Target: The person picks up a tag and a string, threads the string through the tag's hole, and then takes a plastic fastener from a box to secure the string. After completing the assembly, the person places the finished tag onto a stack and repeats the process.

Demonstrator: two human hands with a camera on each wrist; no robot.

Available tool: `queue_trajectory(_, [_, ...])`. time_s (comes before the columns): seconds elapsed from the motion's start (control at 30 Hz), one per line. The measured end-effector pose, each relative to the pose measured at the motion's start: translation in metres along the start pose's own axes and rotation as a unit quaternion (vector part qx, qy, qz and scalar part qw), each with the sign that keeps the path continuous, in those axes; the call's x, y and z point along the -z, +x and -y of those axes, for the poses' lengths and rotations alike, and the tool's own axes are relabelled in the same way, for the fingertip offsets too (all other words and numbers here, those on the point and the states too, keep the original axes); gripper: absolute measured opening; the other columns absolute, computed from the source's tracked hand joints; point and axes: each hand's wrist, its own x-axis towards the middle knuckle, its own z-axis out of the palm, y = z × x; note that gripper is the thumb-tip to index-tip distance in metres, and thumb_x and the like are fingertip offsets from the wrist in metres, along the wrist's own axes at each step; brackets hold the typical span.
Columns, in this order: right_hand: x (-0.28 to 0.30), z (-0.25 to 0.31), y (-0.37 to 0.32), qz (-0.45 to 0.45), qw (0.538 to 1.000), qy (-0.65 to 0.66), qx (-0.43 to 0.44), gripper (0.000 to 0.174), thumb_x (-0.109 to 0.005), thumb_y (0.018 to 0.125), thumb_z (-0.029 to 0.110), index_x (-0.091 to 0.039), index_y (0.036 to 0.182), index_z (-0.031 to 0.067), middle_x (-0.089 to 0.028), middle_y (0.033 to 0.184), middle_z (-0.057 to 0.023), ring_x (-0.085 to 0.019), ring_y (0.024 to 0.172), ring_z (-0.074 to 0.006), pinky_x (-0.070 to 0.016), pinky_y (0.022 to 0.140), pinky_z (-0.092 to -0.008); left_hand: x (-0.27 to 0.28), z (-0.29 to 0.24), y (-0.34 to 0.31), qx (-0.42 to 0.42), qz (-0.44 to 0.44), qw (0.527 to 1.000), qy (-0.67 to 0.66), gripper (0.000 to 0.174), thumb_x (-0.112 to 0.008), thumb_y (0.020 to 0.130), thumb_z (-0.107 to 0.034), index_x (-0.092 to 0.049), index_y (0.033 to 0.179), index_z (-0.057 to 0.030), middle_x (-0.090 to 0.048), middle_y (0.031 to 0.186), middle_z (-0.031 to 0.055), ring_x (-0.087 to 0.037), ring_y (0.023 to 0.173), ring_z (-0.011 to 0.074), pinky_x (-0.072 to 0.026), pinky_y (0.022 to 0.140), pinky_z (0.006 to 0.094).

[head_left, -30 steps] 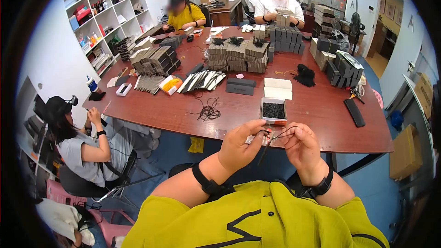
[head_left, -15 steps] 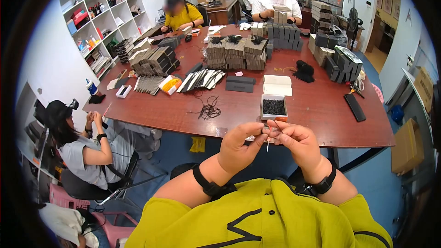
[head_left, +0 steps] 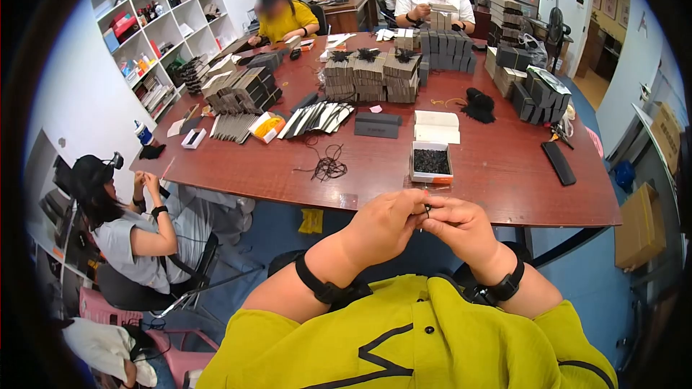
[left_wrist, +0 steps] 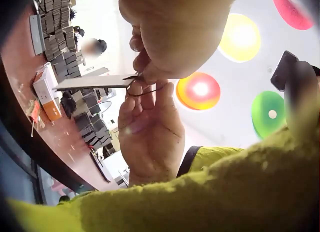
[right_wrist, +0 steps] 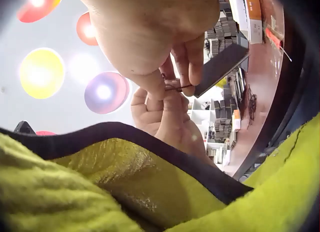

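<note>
In the head view my left hand (head_left: pixel 382 225) and right hand (head_left: pixel 465 227) meet at the fingertips above the table's near edge. A thin flat card, pale along its edge (left_wrist: pixel 95 82) in the left wrist view and dark-faced (right_wrist: pixel 222 69) in the right wrist view, sticks out from the fingertips. My left hand pinches it at one end. A thin black cord (left_wrist: pixel 131 93) loops at that end, and the fingers of my right hand pinch it. Fingers hide the spot where cord and card meet.
A box of small black pieces (head_left: pixel 431 162) stands on the table (head_left: pixel 274 173) just past my hands. A red-handled tool (right_wrist: pixel 273 38) lies near the edge. Beyond are loose black cord (head_left: pixel 330 167), stacked grey cards (head_left: pixel 369 81) and a black phone-like slab (head_left: pixel 558 164). Other people sit around the table.
The hands, first apart with the cord stretched between them, have come together until their fingertips meet. The card's hanging end, visible below the fingers before, is now mostly hidden in the head view.
</note>
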Motion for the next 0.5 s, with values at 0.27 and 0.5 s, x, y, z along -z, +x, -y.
queue_trajectory(0.27, [0.003, -0.001, 0.003, -0.077, 0.997, -0.029, -0.014, 0.015, -0.061, 0.084, 0.006, -0.066, 0.096, -0.0016, -0.066, 0.094, -0.0094, -0.06, 0.086, -0.015, -0.0469, 0.076, -0.0256, -0.004, 0.001, -0.006, 0.146, 0.004, 0.988, -0.056, 0.053, -0.069, 0.074, -0.004, -0.04, 0.119, -0.0043, -0.06, 0.09, 0.0116, -0.06, 0.079, 0.0253, -0.0476, 0.069, 0.0331])
queue_trajectory(0.5, [0.011, 0.008, 0.017, -0.06, 0.993, 0.064, -0.08, 0.014, -0.061, 0.084, 0.007, -0.067, 0.09, -0.0042, -0.065, 0.087, -0.0084, -0.06, 0.08, -0.0134, -0.0472, 0.074, -0.0264, -0.033, 0.026, -0.015, 0.308, 0.196, 0.834, -0.414, 0.061, -0.07, 0.078, -0.013, -0.035, 0.128, -0.0087, -0.056, 0.091, 0.0042, -0.057, 0.084, 0.0137, -0.0466, 0.076, 0.0277])
